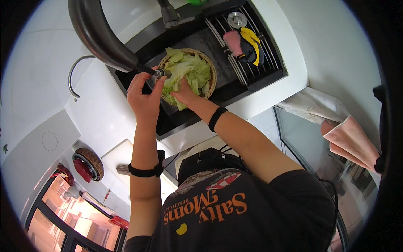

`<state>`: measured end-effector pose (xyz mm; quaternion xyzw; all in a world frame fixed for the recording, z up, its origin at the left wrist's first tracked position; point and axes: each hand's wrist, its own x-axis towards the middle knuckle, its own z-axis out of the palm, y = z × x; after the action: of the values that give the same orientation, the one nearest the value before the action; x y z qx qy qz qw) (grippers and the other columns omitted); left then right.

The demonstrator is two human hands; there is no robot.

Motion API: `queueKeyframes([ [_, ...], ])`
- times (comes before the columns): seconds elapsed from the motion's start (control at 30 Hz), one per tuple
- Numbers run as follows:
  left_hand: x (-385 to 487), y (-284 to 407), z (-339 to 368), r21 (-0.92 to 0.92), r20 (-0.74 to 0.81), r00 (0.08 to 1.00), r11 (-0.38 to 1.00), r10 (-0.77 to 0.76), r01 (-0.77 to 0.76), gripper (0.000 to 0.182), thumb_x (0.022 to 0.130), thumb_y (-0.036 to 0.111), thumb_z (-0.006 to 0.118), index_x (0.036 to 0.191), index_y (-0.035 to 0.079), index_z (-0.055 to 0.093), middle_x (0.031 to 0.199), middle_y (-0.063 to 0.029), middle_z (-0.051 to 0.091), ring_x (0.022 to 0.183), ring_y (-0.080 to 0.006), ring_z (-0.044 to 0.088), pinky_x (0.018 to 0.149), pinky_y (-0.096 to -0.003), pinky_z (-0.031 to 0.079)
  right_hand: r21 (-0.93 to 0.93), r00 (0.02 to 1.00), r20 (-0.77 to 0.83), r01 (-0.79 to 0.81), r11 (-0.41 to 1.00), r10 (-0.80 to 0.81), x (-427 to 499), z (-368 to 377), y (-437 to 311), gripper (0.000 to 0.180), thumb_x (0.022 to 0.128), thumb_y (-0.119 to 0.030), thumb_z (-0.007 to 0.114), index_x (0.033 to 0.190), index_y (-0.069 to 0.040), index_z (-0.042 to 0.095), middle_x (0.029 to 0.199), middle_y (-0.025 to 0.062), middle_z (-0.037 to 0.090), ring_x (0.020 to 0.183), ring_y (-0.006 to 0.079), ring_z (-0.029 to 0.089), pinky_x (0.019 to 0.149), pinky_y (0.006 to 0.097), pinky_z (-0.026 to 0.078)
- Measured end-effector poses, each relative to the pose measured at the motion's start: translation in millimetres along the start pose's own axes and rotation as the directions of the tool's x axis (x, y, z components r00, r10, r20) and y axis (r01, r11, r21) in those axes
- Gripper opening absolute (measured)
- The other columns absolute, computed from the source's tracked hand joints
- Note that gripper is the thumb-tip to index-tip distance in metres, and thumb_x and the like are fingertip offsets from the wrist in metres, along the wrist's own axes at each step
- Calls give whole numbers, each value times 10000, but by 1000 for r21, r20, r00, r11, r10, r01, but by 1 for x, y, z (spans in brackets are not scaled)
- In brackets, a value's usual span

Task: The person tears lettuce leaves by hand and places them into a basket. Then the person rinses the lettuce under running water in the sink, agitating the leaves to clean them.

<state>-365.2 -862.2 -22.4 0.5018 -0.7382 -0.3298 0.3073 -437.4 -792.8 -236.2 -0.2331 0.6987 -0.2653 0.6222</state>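
My left hand (144,94) pinches the metal spray nozzle (161,73) of a dark pull-down kitchen faucet (110,44) between thumb and fingers. Below it, a round woven basket (213,72) full of torn pale-green lettuce leaves (196,67) sits in the black sink (217,50). My right hand (185,93) reaches into the near side of the leaves. Its fingertips are partly hidden among them, so whether they grip a leaf is unclear. One leaf hangs over the basket's near rim, just beneath this hand.
Across the sink's right end lies a roll-up drying rack (252,71) with a pink-and-yellow cloth (252,44) and a metal strainer (237,20). A second, thin curved spout (73,78) rises at left. Behind my left arm are a cutting board (119,154) and a wooden handle (122,169).
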Motion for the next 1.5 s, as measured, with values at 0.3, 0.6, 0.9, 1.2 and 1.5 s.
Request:
queueKeyframes([
  [0.3,-1,-2,8,-69,40,998,997,-43,46,158,840,59,788,952,3,692,1060,-33,741,902,-107,627,856,-265,495,-85,985,-173,-4,996,-11,3,-100,2,654,936,-147,653,1521,-69,371,1500,257,389,1343,428,442,1014,476,483],
  [0.6,1,-3,11,-79,17,998,995,-55,56,232,781,61,817,979,7,710,1006,-37,739,898,-161,645,865,-283,487,-466,962,-271,-91,880,-44,11,-35,-15,756,907,-177,698,1550,-102,308,1465,270,319,1302,483,392,1037,542,441],
  [0.9,1,-8,14,-92,39,999,995,-22,25,188,859,85,794,1017,21,716,1067,-35,742,892,-86,625,824,-251,509,-386,955,-207,121,915,-214,-30,3,-15,748,920,-94,610,1551,23,227,1459,294,310,1282,476,381,1063,521,387],
  [1.2,-1,-2,10,-107,50,996,991,-72,77,218,787,66,814,963,7,698,1016,-31,741,891,-141,640,871,-272,478,-60,977,-150,144,988,-151,-2,-62,-13,665,971,-81,537,1573,-63,255,1570,235,347,1433,463,311,1130,489,378],
  [1.5,2,-4,8,-136,14,1000,990,-25,27,242,775,80,825,972,5,704,951,-54,726,899,-174,661,841,-284,497,1,834,-6,552,834,-552,-80,-111,-86,535,933,-100,660,1452,-125,532,1431,121,519,1127,227,624,929,344,504],
])
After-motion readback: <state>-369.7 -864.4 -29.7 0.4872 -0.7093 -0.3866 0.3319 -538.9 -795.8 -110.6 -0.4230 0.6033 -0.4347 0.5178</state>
